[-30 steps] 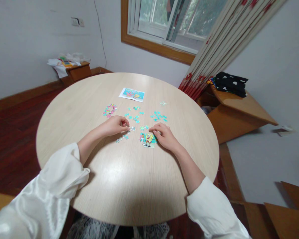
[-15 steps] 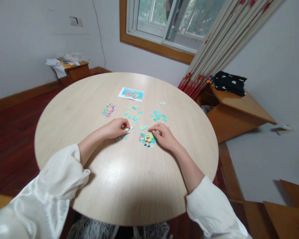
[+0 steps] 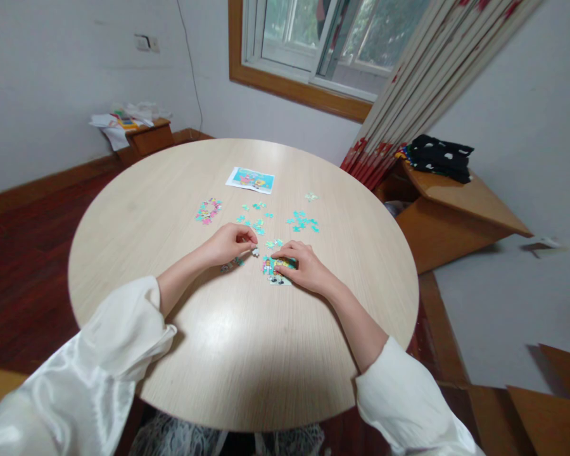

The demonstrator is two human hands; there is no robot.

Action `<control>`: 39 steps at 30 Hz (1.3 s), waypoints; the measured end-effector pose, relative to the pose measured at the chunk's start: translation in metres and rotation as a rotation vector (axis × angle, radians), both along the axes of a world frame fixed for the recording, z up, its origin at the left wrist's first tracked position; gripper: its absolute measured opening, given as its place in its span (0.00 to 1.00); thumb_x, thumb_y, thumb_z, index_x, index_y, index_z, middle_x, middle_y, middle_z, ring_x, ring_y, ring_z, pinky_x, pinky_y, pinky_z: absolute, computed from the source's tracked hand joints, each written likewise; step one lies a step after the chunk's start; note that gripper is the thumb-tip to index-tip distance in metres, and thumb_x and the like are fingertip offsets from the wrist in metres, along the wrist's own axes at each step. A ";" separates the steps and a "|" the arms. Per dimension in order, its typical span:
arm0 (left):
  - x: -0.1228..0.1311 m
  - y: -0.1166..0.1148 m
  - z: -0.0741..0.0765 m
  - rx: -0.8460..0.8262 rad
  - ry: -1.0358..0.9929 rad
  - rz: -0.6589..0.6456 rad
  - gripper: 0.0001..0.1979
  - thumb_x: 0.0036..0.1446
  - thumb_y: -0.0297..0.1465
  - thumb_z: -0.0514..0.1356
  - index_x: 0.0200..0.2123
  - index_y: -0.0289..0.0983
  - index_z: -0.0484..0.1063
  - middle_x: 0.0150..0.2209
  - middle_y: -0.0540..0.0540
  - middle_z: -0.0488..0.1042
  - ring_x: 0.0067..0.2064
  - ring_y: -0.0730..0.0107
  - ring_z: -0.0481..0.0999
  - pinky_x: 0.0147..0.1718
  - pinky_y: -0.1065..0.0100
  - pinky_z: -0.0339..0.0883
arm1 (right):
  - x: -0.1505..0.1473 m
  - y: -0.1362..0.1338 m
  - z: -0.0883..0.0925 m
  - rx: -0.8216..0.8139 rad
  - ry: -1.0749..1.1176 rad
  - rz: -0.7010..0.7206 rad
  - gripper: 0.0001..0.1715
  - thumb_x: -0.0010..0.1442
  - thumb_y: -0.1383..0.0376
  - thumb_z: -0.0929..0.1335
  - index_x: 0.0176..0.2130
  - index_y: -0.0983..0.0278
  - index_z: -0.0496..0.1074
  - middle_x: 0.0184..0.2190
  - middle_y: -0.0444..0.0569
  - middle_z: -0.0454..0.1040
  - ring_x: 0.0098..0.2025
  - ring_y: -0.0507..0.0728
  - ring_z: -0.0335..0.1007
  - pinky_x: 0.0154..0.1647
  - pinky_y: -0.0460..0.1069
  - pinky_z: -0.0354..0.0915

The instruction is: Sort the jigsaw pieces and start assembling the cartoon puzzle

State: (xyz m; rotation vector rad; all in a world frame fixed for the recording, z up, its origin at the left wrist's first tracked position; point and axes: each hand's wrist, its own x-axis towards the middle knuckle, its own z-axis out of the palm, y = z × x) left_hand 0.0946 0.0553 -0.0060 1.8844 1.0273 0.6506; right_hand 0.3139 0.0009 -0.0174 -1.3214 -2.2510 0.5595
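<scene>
Between the thumb and fingertips of my left hand is a small whitish puzzle piece, just left of the joined puzzle section. My right hand lies over the joined puzzle section, its fingers spread and touching the top, covering part of the yellow cartoon figure. A few loose pieces sit just above that section. More pieces lie below my left hand, partly hidden by it.
Beyond the hands are teal pieces, a ring of pink pieces, pale pieces and a picture sheet on the round table. A wooden cabinet with dark cloth stands at the right.
My left hand has moved right, carrying the small piece towards the joined section. My right hand has shifted left over that section, which has moved slightly left too.
</scene>
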 end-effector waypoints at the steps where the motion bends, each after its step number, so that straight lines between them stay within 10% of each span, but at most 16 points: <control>1: 0.002 0.000 -0.001 -0.003 -0.017 -0.005 0.03 0.50 0.28 0.59 0.26 0.34 0.71 0.26 0.48 0.73 0.29 0.72 0.70 0.31 0.70 0.63 | -0.001 0.000 0.000 0.000 0.002 0.004 0.11 0.57 0.67 0.70 0.42 0.58 0.76 0.40 0.48 0.73 0.46 0.57 0.68 0.51 0.56 0.56; 39: 0.023 -0.007 -0.003 0.088 0.067 0.041 0.06 0.51 0.22 0.59 0.26 0.32 0.76 0.25 0.49 0.75 0.27 0.75 0.69 0.32 0.72 0.63 | -0.009 -0.002 0.000 -0.027 0.104 0.003 0.22 0.51 0.69 0.73 0.46 0.59 0.68 0.37 0.46 0.73 0.43 0.57 0.68 0.49 0.55 0.58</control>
